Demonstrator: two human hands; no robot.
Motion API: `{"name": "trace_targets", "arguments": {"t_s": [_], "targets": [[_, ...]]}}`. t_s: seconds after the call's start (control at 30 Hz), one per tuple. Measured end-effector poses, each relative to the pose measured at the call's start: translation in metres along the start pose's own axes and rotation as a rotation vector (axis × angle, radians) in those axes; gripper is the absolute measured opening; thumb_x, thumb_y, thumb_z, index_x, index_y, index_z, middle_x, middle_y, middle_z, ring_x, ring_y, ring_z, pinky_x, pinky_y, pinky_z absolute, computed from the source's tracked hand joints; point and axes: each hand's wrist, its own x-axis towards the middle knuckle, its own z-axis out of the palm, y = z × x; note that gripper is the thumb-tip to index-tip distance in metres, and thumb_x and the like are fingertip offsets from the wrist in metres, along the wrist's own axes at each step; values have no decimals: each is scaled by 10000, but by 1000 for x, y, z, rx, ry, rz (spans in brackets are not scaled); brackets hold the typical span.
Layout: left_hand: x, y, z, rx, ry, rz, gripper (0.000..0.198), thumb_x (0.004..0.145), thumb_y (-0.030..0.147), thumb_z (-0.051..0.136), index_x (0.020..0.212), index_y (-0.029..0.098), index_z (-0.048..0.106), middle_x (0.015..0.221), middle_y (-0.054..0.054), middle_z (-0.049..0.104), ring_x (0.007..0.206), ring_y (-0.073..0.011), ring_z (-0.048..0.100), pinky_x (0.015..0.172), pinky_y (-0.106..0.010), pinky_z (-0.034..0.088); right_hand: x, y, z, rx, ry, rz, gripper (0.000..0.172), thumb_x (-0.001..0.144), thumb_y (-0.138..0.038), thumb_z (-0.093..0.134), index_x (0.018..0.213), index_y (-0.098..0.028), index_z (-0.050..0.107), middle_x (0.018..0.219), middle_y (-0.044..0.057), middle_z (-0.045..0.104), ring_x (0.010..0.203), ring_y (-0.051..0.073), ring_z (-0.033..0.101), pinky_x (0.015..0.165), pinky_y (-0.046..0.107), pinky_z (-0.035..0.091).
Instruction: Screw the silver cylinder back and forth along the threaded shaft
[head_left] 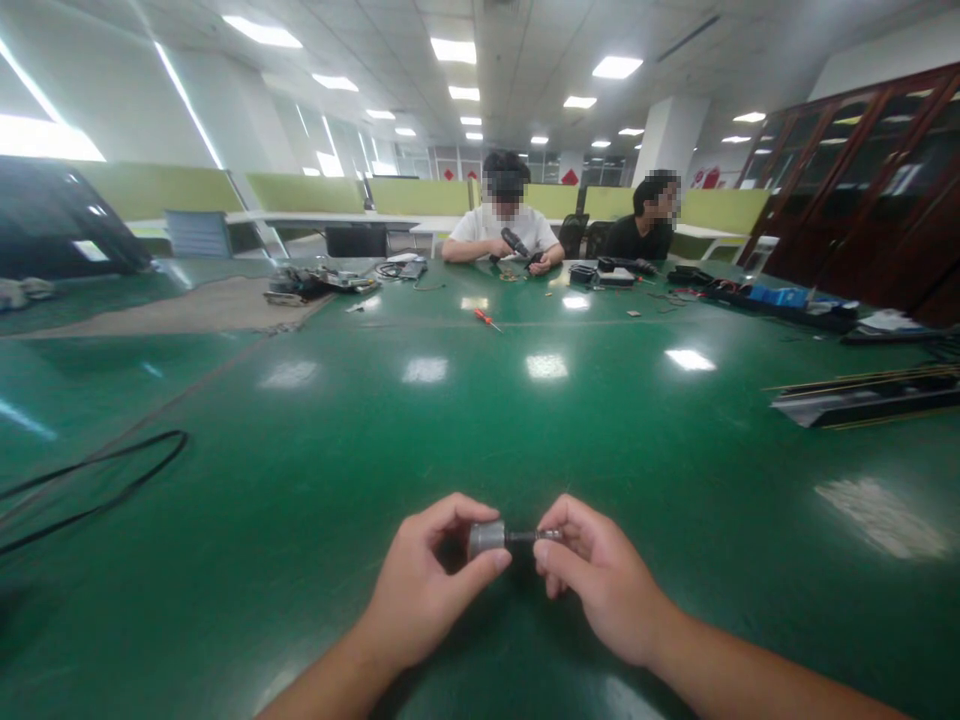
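A glossy green surface [337,440] spreads out ahead, mirroring the ceiling lights [454,50]. On it, an orange-handled screwdriver [484,317] lies toward 12 o'clock, a black cable [154,441] loops at 9, and a dark channel-shaped piece [847,405] sits at 3. Across it, a person in a white shirt [540,230] sits at 12 o'clock; dark wooden cabinets [870,235] stand at 2. Any marks on the red diamond [570,177] at 1 o'clock are too small to read. At 6 o'clock, the left hand [424,580] has its fingers clamped on a grey metal cylinder [487,540], and the right hand's [611,585] fingers pinch its thin shaft [520,537]. The long axis runs nearly level, cylinder toward 9, shaft toward 3.
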Motion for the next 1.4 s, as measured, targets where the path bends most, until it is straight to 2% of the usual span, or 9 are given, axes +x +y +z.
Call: {"name": "trace_targets", "arguments": {"t_s": [1.4], "targets": [[1,0,0,-72,24,-41,240,767,305,782,928,161,679,783,-32,696,703,-185,635,655,-262,471,-1,-1,-1,25,30,-19,264,880,-407,670,826,-184,541,687,-22,589,583,121,555,573,248,430]]}}
